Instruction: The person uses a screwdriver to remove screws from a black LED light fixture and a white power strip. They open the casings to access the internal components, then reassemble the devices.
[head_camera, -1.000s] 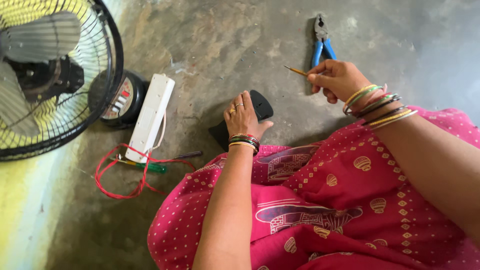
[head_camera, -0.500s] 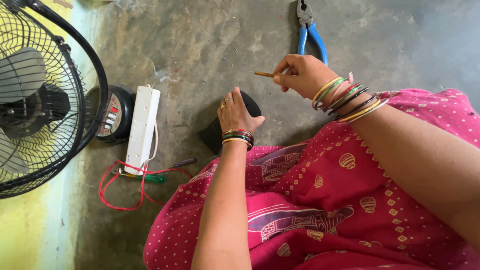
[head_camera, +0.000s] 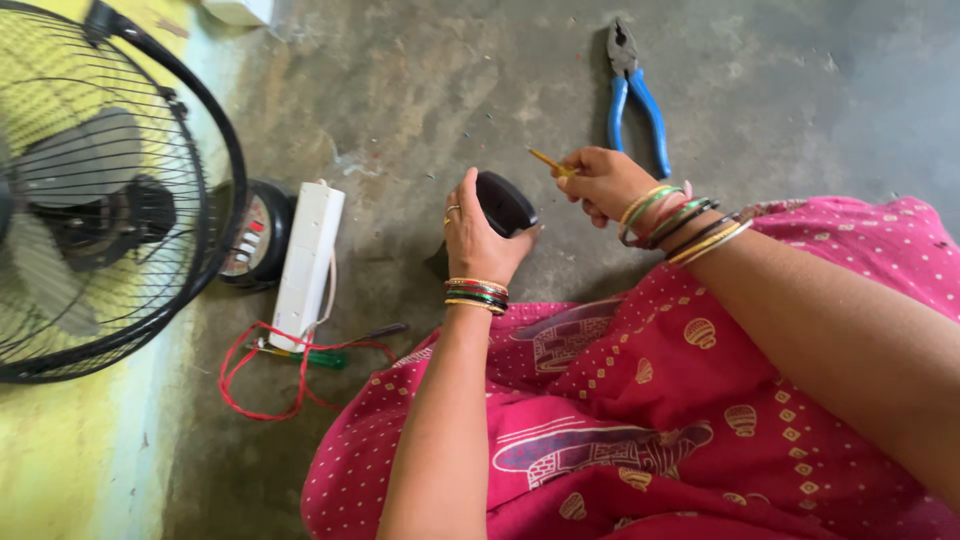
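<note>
My left hand (head_camera: 475, 238) grips a rounded black device (head_camera: 505, 203) and holds it tilted just above the concrete floor. My right hand (head_camera: 602, 183) is closed on a thin yellow-handled tool (head_camera: 549, 162), whose tip points left, toward the black device. Both wrists carry several coloured bangles. My pink patterned garment (head_camera: 650, 420) fills the lower right of the view.
Blue-handled pliers (head_camera: 633, 90) lie on the floor beyond my right hand. A white power strip (head_camera: 308, 262) with red wire (head_camera: 262, 375) and a green-handled screwdriver (head_camera: 322, 355) lies to the left, next to a black fan (head_camera: 110, 190) and its round base (head_camera: 258, 237).
My left hand has lifted the black device off the floor and tilted it up. My right hand has brought the yellow tool closer to it. The view has shifted.
</note>
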